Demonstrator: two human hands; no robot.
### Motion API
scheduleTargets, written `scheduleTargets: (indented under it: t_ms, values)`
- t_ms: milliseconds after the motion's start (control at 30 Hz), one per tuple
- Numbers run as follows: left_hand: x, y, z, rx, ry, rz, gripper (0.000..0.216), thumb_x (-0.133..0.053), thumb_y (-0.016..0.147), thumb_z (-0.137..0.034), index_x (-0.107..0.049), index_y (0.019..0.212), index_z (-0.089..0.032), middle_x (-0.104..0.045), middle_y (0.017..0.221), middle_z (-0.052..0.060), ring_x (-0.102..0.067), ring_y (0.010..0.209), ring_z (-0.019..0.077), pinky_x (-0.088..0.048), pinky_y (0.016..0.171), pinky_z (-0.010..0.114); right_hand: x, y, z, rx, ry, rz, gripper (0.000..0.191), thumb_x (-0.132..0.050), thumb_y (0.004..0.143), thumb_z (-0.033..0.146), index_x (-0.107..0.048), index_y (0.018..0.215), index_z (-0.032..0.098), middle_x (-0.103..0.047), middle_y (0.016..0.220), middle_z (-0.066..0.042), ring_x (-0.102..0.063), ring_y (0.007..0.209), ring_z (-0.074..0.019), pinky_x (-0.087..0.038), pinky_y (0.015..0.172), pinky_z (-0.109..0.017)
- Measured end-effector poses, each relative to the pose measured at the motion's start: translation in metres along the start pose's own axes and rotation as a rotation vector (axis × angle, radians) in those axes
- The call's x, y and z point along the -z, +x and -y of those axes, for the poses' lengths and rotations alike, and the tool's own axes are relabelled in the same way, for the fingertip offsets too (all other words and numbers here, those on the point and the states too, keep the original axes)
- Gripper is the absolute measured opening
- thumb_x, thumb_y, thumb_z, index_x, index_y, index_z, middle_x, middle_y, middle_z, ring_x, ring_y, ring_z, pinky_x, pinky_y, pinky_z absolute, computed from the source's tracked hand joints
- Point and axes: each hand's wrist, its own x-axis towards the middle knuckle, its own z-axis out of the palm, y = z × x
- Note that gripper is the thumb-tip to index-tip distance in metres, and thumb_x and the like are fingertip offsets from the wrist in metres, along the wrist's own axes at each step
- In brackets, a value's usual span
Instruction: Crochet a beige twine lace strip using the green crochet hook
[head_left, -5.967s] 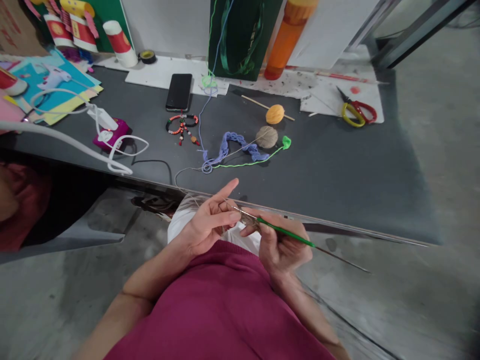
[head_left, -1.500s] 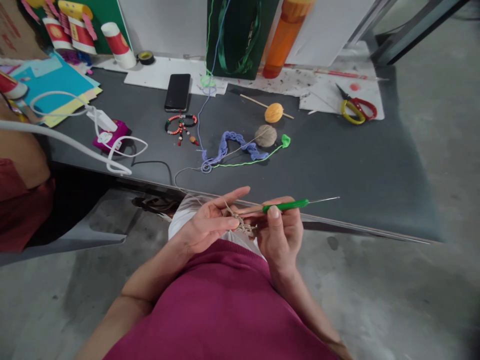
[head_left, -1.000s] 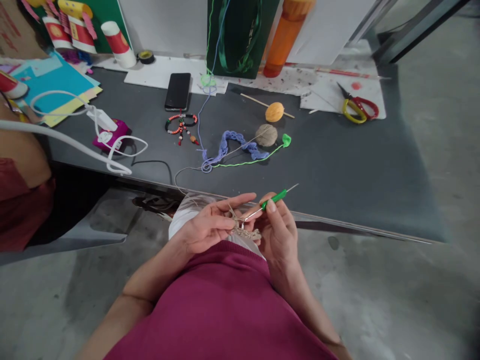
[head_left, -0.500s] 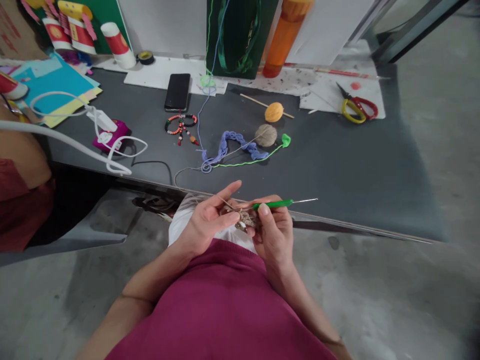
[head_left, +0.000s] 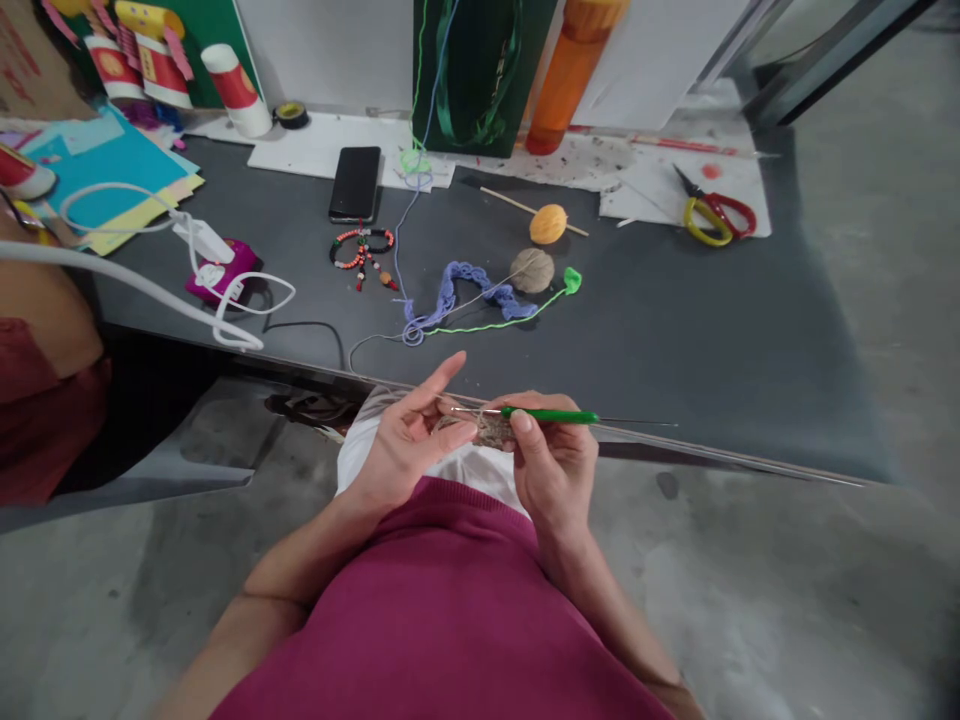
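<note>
My left hand pinches a small beige crochet piece between thumb and fingers, with the index finger raised. My right hand grips a crochet hook with a green handle, lying almost level, its thin metal shaft reaching to the right and its other end at the crochet piece. A ball of beige yarn sits on the table beyond my hands, and a thin strand runs from it toward the table edge. Beside that ball lies a blue crochet strip with green thread.
The dark grey table has its near edge just beyond my hands. On it lie a black phone, a beaded ornament, an orange yarn ball and scissors. A white cable lies left, near a red-sleeved person's arm.
The hook has swung from a slight upward angle to nearly level, its tip further right. My left index finger now points up more steeply. The crochet piece stays between my hands.
</note>
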Motion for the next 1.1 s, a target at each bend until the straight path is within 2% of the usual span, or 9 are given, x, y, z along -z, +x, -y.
scheduleTargets:
  t_ms: [167,233,367,533,633,767,833,900,1100]
  values:
    - [0.002,-0.001,0.003,-0.017,0.032,-0.023,0.067,-0.091,0.078,-0.029,-0.071,0.142,-0.028,-0.076,0.082,-0.002,-0.069,0.079,0.0143,-0.056,0.084,0.03,-0.001,0.0,0.004,-0.021,0.03,0.017,0.009,-0.08,0.092,0.036,-0.079,0.091,0.027,-0.083,0.083,0.0,-0.047,0.038,-0.0063,-0.039,0.036,-0.021]
    - [0.002,-0.002,0.003,-0.015,0.034,-0.035,0.067,-0.089,0.08,-0.03,-0.069,0.144,-0.026,-0.075,0.08,-0.002,-0.069,0.078,0.0143,-0.056,0.086,0.03,-0.004,0.002,0.005,-0.036,0.091,-0.023,0.012,-0.083,0.089,0.039,-0.079,0.089,0.027,-0.082,0.076,0.001,-0.052,0.037,-0.008,-0.044,0.038,-0.022]
    - [0.004,-0.002,0.001,0.0,0.044,-0.018,0.065,-0.082,0.088,-0.031,-0.064,0.149,-0.023,-0.08,0.088,0.001,-0.073,0.088,0.0173,-0.056,0.095,0.034,-0.008,0.005,0.006,-0.053,0.184,-0.047,0.018,-0.088,0.084,0.044,-0.078,0.086,0.029,-0.08,0.069,0.001,-0.074,0.056,-0.0182,-0.063,0.054,-0.032]
    - [0.003,0.002,0.005,-0.001,-0.019,0.016,0.083,-0.089,0.079,-0.025,-0.058,0.155,-0.027,-0.081,0.103,0.004,-0.073,0.099,0.0194,-0.056,0.094,0.034,-0.004,0.002,0.005,-0.004,0.061,-0.011,0.01,-0.081,0.092,0.038,-0.078,0.092,0.029,-0.083,0.079,0.001,-0.071,0.052,-0.0144,-0.062,0.052,-0.028]
    - [-0.001,0.005,0.007,-0.005,-0.057,-0.004,0.091,-0.093,0.074,-0.024,-0.055,0.157,-0.027,-0.08,0.092,0.001,-0.073,0.088,0.0165,-0.056,0.084,0.03,0.001,-0.001,0.004,0.192,-0.132,0.023,0.005,-0.075,0.097,0.028,-0.08,0.099,0.028,-0.086,0.089,-0.001,-0.081,0.07,-0.0181,-0.068,0.063,-0.03]
    - [-0.006,0.005,0.007,0.006,-0.141,-0.058,0.091,-0.096,0.071,-0.022,-0.058,0.154,-0.025,-0.075,0.079,-0.005,-0.068,0.075,0.0104,-0.054,0.08,0.025,0.005,-0.001,-0.003,0.619,-0.416,0.119,0.032,-0.074,0.094,0.01,-0.079,0.119,0.03,-0.087,0.106,-0.003,-0.085,0.09,-0.0222,-0.071,0.074,-0.032]
    - [-0.007,0.004,0.007,0.053,-0.202,-0.047,0.089,-0.096,0.07,-0.021,-0.061,0.151,-0.023,-0.072,0.073,-0.007,-0.066,0.071,0.0091,-0.053,0.078,0.025,0.004,-0.001,-0.007,0.713,-0.441,0.123,0.043,-0.077,0.091,0.006,-0.077,0.125,0.032,-0.086,0.115,-0.004,-0.085,0.093,-0.0223,-0.071,0.073,-0.033]
    - [-0.006,0.005,0.006,0.123,-0.265,-0.016,0.087,-0.096,0.07,-0.021,-0.061,0.151,-0.021,-0.069,0.068,-0.008,-0.066,0.069,0.0093,-0.053,0.077,0.026,0.0,-0.002,-0.01,0.648,-0.362,0.098,0.04,-0.076,0.092,0.007,-0.078,0.122,0.033,-0.086,0.116,-0.003,-0.085,0.092,-0.0214,-0.071,0.074,-0.034]
    - [-0.001,0.006,0.005,0.24,-0.336,0.031,0.09,-0.096,0.07,-0.023,-0.06,0.152,-0.022,-0.073,0.071,-0.006,-0.063,0.066,0.0093,-0.05,0.075,0.026,-0.008,-0.009,-0.006,0.247,-0.059,-0.017,0.008,-0.074,0.097,0.024,-0.079,0.103,0.028,-0.086,0.092,-0.001,-0.081,0.075,-0.0181,-0.066,0.059,-0.028]
